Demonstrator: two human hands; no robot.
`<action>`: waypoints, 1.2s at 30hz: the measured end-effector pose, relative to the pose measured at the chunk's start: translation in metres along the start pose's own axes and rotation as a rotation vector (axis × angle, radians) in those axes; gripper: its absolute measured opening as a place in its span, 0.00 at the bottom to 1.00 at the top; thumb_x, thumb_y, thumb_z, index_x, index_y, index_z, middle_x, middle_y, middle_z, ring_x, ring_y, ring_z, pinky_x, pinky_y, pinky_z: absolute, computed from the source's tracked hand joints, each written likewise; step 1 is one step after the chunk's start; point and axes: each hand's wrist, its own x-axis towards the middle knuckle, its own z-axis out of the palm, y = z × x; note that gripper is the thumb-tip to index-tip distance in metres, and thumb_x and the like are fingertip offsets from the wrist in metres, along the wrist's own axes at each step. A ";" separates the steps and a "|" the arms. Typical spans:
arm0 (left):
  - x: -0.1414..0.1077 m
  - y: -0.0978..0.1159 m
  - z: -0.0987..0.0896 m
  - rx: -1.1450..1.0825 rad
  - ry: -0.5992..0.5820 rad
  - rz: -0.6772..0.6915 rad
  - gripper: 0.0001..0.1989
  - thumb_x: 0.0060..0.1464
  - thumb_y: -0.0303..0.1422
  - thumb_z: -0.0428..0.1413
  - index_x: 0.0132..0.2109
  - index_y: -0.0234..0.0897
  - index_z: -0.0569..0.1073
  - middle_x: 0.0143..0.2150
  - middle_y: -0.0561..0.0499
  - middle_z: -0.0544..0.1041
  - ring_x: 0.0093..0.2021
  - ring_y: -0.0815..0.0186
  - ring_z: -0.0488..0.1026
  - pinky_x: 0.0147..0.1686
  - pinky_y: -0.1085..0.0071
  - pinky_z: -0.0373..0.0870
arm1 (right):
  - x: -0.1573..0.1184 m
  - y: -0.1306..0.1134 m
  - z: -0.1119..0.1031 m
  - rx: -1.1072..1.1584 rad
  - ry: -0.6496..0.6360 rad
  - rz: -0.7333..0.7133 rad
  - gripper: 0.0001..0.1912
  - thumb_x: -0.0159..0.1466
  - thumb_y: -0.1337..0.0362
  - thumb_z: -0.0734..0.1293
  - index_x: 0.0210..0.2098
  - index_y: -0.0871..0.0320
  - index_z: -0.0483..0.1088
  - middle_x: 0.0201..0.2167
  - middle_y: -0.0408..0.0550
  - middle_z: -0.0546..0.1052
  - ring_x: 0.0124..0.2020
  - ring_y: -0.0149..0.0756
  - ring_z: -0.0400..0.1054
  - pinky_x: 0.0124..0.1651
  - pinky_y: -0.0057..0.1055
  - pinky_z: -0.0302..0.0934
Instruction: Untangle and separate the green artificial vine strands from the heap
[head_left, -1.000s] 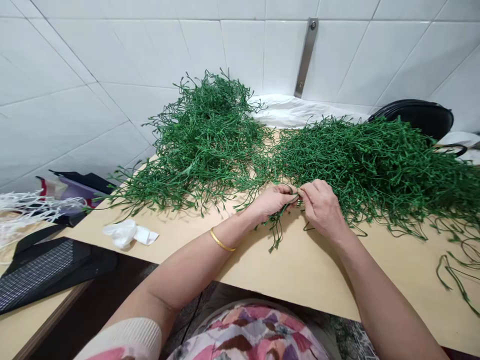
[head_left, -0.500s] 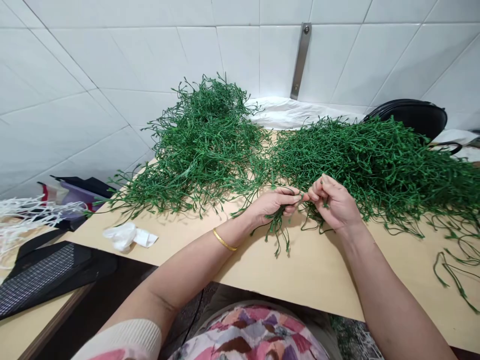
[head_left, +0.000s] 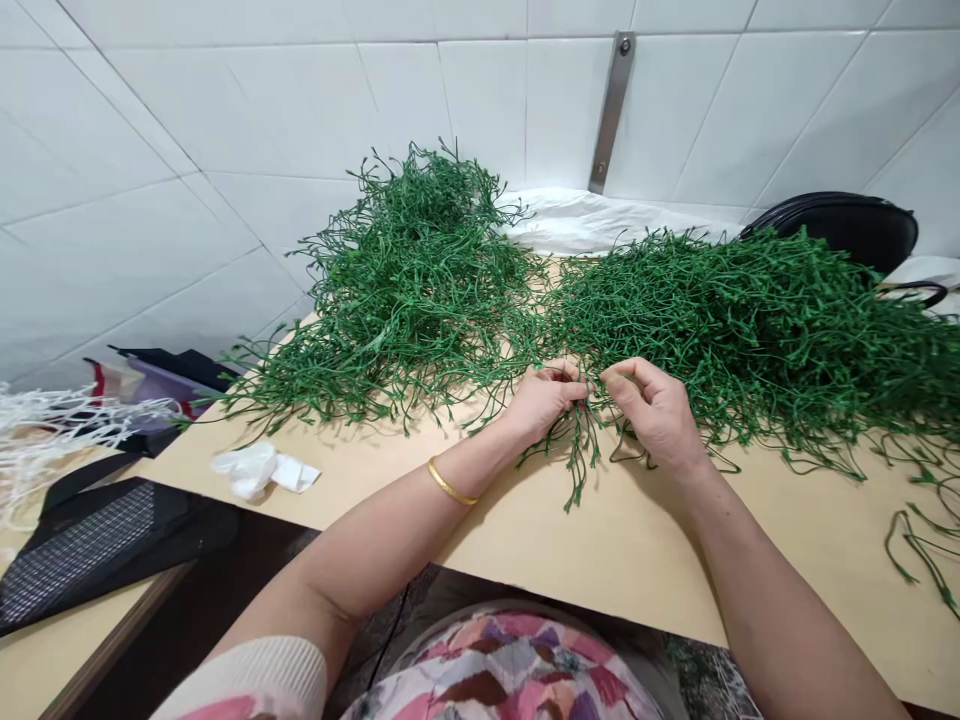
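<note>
My left hand is closed around a small bunch of green cords, whose knotted ends dangle below its fingers over the table. Just to the right, my right hand pinches with thumb and forefinger at a cord beside that bunch; the exact grip is too small to see clearly. Behind both hands lie two big heaps of the same thin knotted cords, a taller left heap and a wide right heap. Some strands of the heaps reach to the hands.
The light wooden table ends in front of my body. A crumpled white tissue lies at its left. A black bag stands behind the right heap. White netting and a black mesh item are at far left. A tiled wall closes the back.
My right hand has loosened from a closed fist to a fingertip pinch. The bunch in my left hand hangs slightly further right and more gathered. The view has shifted a little.
</note>
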 end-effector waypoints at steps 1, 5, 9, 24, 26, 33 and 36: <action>0.000 0.000 0.000 0.012 -0.003 0.026 0.12 0.31 0.22 0.59 0.22 0.34 0.61 0.18 0.59 0.65 0.18 0.77 0.60 0.21 0.77 0.55 | 0.000 0.001 0.001 -0.043 -0.024 0.004 0.18 0.55 0.49 0.64 0.31 0.59 0.67 0.16 0.36 0.55 0.18 0.24 0.47 0.21 0.25 0.44; -0.001 -0.001 -0.001 0.094 -0.014 0.095 0.11 0.30 0.22 0.59 0.21 0.34 0.62 0.17 0.60 0.62 0.18 0.79 0.56 0.21 0.77 0.52 | 0.003 0.006 0.001 -0.110 -0.117 0.008 0.13 0.56 0.54 0.64 0.30 0.59 0.68 0.17 0.37 0.58 0.20 0.25 0.50 0.24 0.26 0.47; 0.001 0.000 -0.004 0.097 -0.043 0.064 0.11 0.31 0.24 0.61 0.22 0.33 0.64 0.19 0.59 0.65 0.20 0.78 0.59 0.22 0.77 0.54 | 0.005 0.008 -0.005 -0.108 -0.129 -0.025 0.11 0.57 0.58 0.62 0.27 0.59 0.67 0.22 0.41 0.63 0.24 0.28 0.55 0.28 0.27 0.50; 0.001 0.008 -0.005 -0.060 -0.135 -0.124 0.09 0.36 0.26 0.61 0.24 0.32 0.66 0.21 0.54 0.69 0.22 0.71 0.69 0.27 0.72 0.65 | 0.007 0.013 -0.008 -0.304 0.017 -0.123 0.09 0.61 0.61 0.57 0.27 0.57 0.63 0.17 0.38 0.60 0.20 0.28 0.52 0.27 0.26 0.48; 0.002 0.007 -0.005 -0.031 -0.116 -0.090 0.09 0.36 0.27 0.61 0.24 0.32 0.66 0.19 0.56 0.67 0.21 0.72 0.67 0.26 0.73 0.64 | 0.007 0.014 -0.008 -0.328 0.009 -0.140 0.10 0.62 0.61 0.57 0.26 0.57 0.63 0.17 0.39 0.61 0.20 0.28 0.54 0.27 0.26 0.48; 0.000 0.001 -0.003 0.009 -0.060 -0.039 0.09 0.36 0.25 0.61 0.24 0.33 0.66 0.21 0.58 0.66 0.22 0.76 0.64 0.27 0.76 0.61 | 0.006 0.013 -0.003 -0.341 0.066 -0.284 0.13 0.64 0.58 0.56 0.32 0.59 0.68 0.31 0.49 0.71 0.33 0.34 0.64 0.38 0.29 0.56; 0.000 -0.001 -0.002 -0.070 -0.096 -0.048 0.10 0.34 0.25 0.61 0.24 0.32 0.66 0.21 0.57 0.67 0.24 0.76 0.65 0.30 0.76 0.62 | 0.003 0.009 0.003 -0.403 0.010 -0.313 0.13 0.64 0.60 0.55 0.34 0.59 0.68 0.34 0.52 0.72 0.37 0.36 0.65 0.41 0.31 0.56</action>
